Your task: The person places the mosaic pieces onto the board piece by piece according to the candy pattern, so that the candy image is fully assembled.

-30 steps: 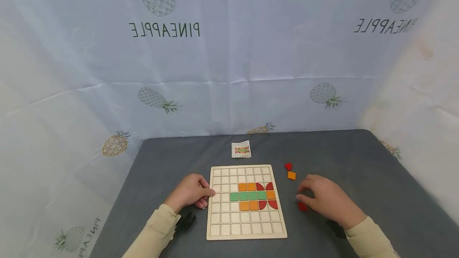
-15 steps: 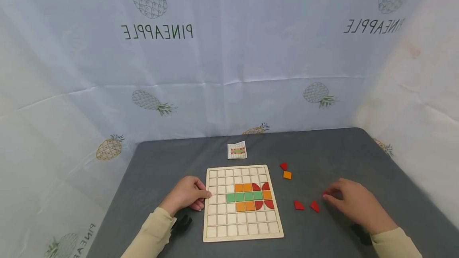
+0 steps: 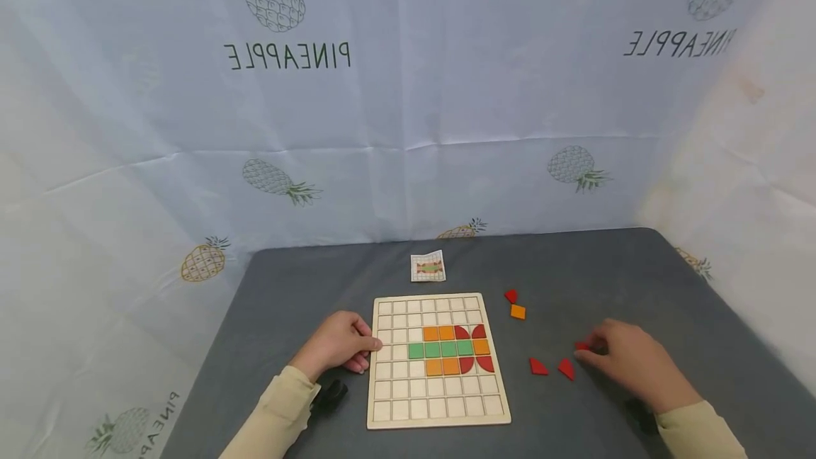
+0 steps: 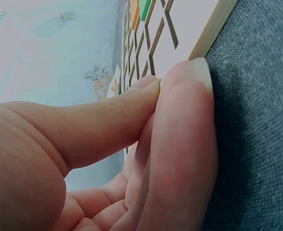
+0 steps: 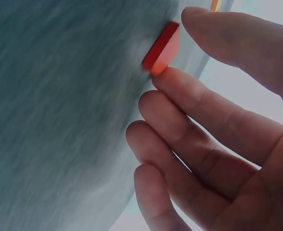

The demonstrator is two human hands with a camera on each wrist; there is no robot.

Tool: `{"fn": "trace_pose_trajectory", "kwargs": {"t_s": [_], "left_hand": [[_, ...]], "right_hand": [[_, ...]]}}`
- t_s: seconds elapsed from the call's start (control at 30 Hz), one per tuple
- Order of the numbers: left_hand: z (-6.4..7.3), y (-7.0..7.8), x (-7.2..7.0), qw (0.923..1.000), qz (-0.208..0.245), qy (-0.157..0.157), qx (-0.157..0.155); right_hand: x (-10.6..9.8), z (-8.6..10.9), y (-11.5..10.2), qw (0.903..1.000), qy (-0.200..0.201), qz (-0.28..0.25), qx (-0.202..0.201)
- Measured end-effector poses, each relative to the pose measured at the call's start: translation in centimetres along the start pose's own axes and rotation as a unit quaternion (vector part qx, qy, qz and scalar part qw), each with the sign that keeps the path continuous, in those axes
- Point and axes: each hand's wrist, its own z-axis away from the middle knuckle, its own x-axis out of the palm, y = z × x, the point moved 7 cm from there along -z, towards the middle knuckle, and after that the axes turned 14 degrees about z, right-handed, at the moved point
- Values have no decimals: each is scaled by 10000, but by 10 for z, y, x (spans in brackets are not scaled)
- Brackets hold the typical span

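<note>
My left hand (image 3: pixel 341 346) grips the left edge of a pale wooden grid board (image 3: pixel 436 402), its thumb on top and fingers at the rim. In the left wrist view the board's edge (image 4: pixel 213 29) sits between thumb and forefinger. Green and orange square tiles and red quarter-round tiles fill part of the grid. To the right of the board my right hand (image 3: pixel 637 360) pinches a small red tile (image 5: pixel 163 48) between thumb and forefinger, low over the table. Two red tiles, one (image 3: pixel 538 367) nearer the board and another (image 3: pixel 566 369) nearer the hand, lie apart.
A red tile (image 3: pixel 511 296) and an orange square tile (image 3: pixel 518 312) lie beyond the board's right edge. Behind the board is a small printed pattern card (image 3: pixel 428 266). The dark grey table (image 3: pixel 319 268) ends at a pineapple-print cloth (image 3: pixel 395 112).
My right hand has moved to the right, away from the board, and two red tiles now show on the table where it was. My left hand keeps its hold on the board.
</note>
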Motion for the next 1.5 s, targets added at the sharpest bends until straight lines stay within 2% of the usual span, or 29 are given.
{"fn": "trace_pose_trajectory", "kwargs": {"t_s": [0.2,0.4,0.67,0.87,1.03,1.23,1.5], "left_hand": [[2,-1,-3,10000,-1,56,-20],[5,-5,-6,10000,43,67,-39],[1,-6,-5,10000,97,-14,13],[0,-5,-4,10000,71,-40,-13],[0,-3,-3,9999,55,-96,18],[-1,0,-1,9999,88,-103,61],[0,-1,-1,9997,79,-110,204]], "right_hand": [[1,-10,-10,9998,46,12,-201],[3,-9,-5,9997,65,-37,-225],[6,-8,-1,9997,-49,-21,-225],[-1,-18,-15,9992,56,-124,-387],[-8,-35,-51,9967,317,-299,-684],[-17,-59,-114,9910,595,-448,-1108],[-12,-77,-199,9837,320,-816,-1570]]}}
